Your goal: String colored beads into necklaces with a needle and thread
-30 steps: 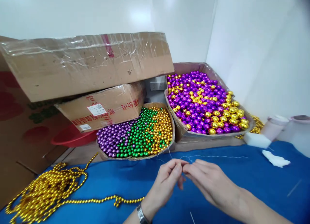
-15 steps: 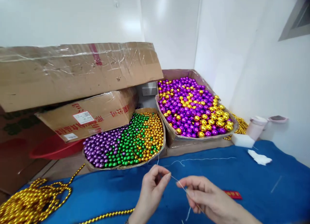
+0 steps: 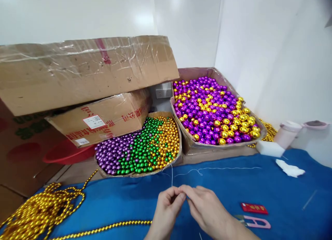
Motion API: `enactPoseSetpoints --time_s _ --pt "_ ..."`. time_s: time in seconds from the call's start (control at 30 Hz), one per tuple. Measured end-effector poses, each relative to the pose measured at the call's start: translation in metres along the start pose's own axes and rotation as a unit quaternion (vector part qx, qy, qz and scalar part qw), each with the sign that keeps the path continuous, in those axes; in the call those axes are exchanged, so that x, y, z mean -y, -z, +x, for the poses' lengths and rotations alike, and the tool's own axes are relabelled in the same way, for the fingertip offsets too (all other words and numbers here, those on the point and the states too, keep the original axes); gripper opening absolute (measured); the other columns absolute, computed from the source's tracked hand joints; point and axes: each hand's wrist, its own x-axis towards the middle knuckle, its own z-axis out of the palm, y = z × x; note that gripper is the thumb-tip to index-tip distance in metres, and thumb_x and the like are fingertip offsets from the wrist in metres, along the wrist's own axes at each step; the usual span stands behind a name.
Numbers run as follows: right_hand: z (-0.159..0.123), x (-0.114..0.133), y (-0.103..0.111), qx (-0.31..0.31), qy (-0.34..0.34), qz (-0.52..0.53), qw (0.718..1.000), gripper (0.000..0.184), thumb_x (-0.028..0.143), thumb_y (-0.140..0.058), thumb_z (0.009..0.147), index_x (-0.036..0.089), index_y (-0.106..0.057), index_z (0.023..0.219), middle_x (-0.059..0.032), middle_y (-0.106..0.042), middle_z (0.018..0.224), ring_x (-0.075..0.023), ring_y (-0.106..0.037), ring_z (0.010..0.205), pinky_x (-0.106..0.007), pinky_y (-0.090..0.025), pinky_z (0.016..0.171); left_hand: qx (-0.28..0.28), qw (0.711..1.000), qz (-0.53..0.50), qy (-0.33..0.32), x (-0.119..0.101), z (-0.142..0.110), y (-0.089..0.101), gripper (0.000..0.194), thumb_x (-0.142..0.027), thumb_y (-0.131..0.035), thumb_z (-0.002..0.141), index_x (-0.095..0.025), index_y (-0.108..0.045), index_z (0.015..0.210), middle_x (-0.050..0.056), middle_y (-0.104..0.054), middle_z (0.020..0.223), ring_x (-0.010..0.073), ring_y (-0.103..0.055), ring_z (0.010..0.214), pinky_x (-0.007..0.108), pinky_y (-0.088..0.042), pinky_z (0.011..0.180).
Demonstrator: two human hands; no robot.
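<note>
My left hand (image 3: 168, 209) pinches a thin white thread (image 3: 172, 174) between thumb and forefinger at the front of the blue cloth. The thread runs up from the fingers toward the rim of the nearer bead box. Close against it, my right hand (image 3: 203, 207) has its fingertips closed at the same spot, touching the left fingertips. What the right fingers grip is hidden behind them. A string of gold beads (image 3: 116, 227) passes to the left of my left wrist. Right of my right hand lie pink-handled thread snips (image 3: 255, 222) and a small red packet (image 3: 254, 208).
One cardboard box (image 3: 140, 175) holds purple, green and gold beads; another (image 3: 223, 145) holds larger purple and gold ones. A gold bead pile (image 3: 33, 210) lies left. A carton (image 3: 101, 118) leans over a red basin (image 3: 68, 156). White foam (image 3: 269, 148) and tissue (image 3: 289, 168) sit right.
My right hand has moved left and up to meet my left fingertips, closing the gap the thread spanned. The view has shifted, and the pink snips now show beside the red packet.
</note>
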Motion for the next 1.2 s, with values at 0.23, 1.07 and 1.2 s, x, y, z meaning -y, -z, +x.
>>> enactPoseSetpoints --time_s 0.23,1.07,1.2 --pt "-0.013 -0.005 0.018 0.017 -0.020 0.113 0.993 0.025 0.021 -0.045 0.091 0.027 -0.039 0.114 0.0054 -0.062 0.079 -0.0109 -0.058 0.070 -0.020 -0.044 0.067 0.014 0.999 0.036 -0.009 -0.003 -0.005 0.010 0.026 -0.038 -0.064 0.081 -0.015 -0.064 0.069 -0.003 -0.052 0.061 0.0094 -0.036 0.055 0.021 -0.027 0.050" --pt "-0.008 -0.010 -0.029 -0.205 0.032 -0.035 0.978 0.021 0.019 -0.043 0.092 0.022 -0.062 0.099 -0.0056 -0.065 0.083 -0.0172 -0.064 0.074 -0.026 -0.050 0.068 0.015 0.977 0.161 -0.137 0.010 -0.013 0.002 0.023 -0.031 -0.049 0.091 -0.018 -0.066 0.082 0.005 -0.061 0.080 0.0180 -0.055 0.078 0.028 -0.042 0.073" --pt "-0.005 -0.010 -0.033 -0.173 -0.033 0.054 0.983 0.024 0.018 -0.042 0.089 0.026 -0.064 0.093 -0.0050 -0.066 0.085 -0.0175 -0.063 0.074 -0.027 -0.046 0.067 -0.012 0.926 0.267 -0.266 0.023 -0.013 0.003 0.018 -0.019 -0.045 0.092 -0.018 -0.062 0.094 0.008 -0.062 0.087 0.0186 -0.056 0.079 0.028 -0.043 0.072"
